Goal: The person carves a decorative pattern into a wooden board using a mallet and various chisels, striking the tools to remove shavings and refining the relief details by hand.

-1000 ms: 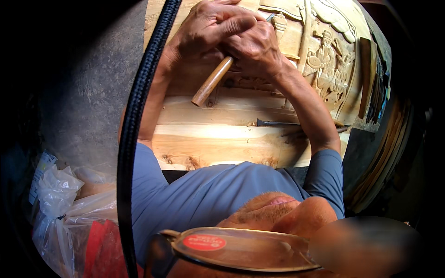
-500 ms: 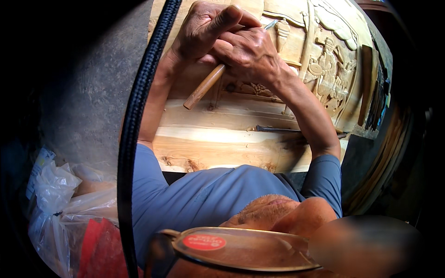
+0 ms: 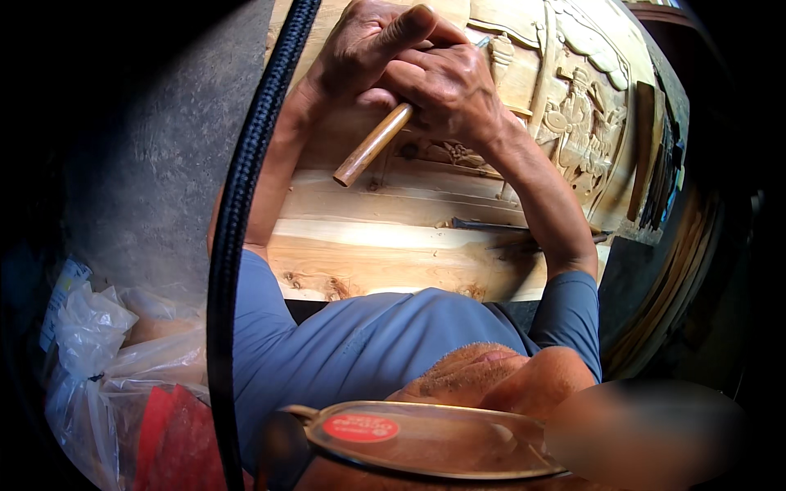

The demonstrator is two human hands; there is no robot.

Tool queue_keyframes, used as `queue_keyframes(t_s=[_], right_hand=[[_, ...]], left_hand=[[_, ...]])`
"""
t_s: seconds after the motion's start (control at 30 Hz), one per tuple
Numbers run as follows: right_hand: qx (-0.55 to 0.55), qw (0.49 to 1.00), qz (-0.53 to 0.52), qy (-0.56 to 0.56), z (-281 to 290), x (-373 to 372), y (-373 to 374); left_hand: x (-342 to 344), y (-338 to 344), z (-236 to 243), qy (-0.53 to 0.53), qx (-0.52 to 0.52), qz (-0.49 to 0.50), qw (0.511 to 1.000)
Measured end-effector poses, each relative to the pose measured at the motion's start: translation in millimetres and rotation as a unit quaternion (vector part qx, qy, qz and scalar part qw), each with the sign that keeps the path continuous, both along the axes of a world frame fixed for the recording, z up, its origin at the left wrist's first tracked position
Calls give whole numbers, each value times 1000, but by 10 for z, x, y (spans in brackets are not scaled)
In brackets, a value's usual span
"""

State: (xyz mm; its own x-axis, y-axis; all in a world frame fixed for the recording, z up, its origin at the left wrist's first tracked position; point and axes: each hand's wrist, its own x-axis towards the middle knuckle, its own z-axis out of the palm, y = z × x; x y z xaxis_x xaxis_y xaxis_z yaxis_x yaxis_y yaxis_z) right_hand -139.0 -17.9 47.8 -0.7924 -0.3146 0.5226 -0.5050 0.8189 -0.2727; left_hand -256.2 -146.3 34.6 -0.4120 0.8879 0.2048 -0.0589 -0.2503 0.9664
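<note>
My right hand [image 3: 446, 86] is closed around a wood-carving chisel [image 3: 372, 146]. Its brown wooden handle sticks out below the fist, toward me and to the left. A bit of the steel blade shows past the knuckles, over the carved wooden panel [image 3: 524, 82]. Pressed against the right hand from the left is my left hand [image 3: 368, 45], closed, thumb raised, its index finger reaching across toward the blade; its other fingers are mostly hidden. The panel bears raised figures, a vase-like shape and scrolled borders. Both hands lie over its far left part.
A dark slim tool [image 3: 491, 226] lies on the pale plank [image 3: 368, 254] nearer me. Wood strips [image 3: 647, 155] stand at the panel's right edge. Clear plastic bags [image 3: 90, 335] and a red item [image 3: 176, 438] sit lower left. A black braided cable [image 3: 237, 204] crosses the view.
Both hands and the chisel have shifted slightly right, the handle end also a little up. Less of the blade shows past the right hand now.
</note>
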Motion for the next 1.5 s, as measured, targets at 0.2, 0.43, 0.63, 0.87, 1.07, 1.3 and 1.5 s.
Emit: queue_keyframes(t_s=[0.2,0.43,0.63,0.87,1.07,1.3,1.5], right_hand=[[8,1000,-11,-3,23,-2,25],[37,999,-5,-5,178,-3,44],[47,998,-48,-13,130,-52,49],[-344,930,-99,78,525,43,484],[-567,819,-85,34,843,184,815],[-564,815,-134,15,688,73,753],[-575,804,-150,13,612,20,749]], left_hand=[[-14,-26,11,-4,8,18,1000],[20,27,-7,10,18,31,999],[2,40,-22,21,45,60,997],[1,47,-148,142,111,158,971],[270,30,275,274,49,229,933],[144,66,81,470,81,188,858],[97,53,94,430,61,169,885]])
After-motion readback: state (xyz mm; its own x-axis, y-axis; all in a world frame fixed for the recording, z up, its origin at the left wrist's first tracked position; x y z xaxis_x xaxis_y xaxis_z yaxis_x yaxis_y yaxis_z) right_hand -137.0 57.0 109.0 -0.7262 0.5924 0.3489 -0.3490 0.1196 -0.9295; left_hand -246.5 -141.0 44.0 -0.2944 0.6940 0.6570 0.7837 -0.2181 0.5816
